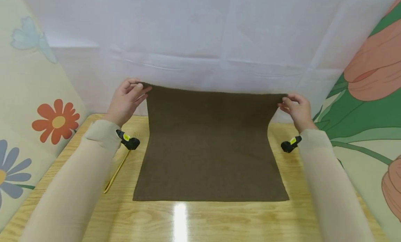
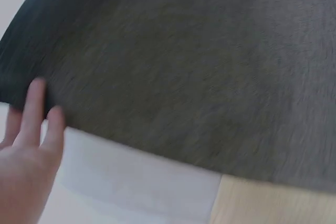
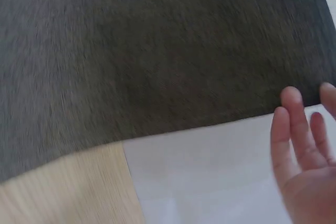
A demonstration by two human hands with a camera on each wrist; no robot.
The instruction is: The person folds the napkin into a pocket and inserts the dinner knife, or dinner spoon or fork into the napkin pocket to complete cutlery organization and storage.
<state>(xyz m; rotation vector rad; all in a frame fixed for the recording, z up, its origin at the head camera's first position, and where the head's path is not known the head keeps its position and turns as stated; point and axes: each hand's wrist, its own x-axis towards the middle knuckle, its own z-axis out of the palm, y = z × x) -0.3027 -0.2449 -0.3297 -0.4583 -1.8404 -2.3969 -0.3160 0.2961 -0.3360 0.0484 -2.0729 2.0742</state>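
Note:
A dark brown cloth point(image 1: 206, 148) spans the middle of the head view. Its near part lies flat on the wooden table, while the far edge is lifted in front of the white backdrop. My left hand point(image 1: 126, 99) pinches the far left corner between thumb and fingers. At the far right corner, my right hand point(image 1: 297, 108) pinches the cloth the same way. The left wrist view shows the left hand point(image 2: 31, 156) at the cloth's edge with some fingers extended. In the right wrist view, the right hand point(image 3: 307, 156) is likewise at the edge.
A gold fork point(image 1: 117, 170) lies on the wooden table point(image 1: 150, 221) left of the cloth, partly covered by the left wrist camera. A white sheet point(image 1: 200, 36) hangs behind the table. Flower-painted walls point(image 1: 56, 122) stand at both sides.

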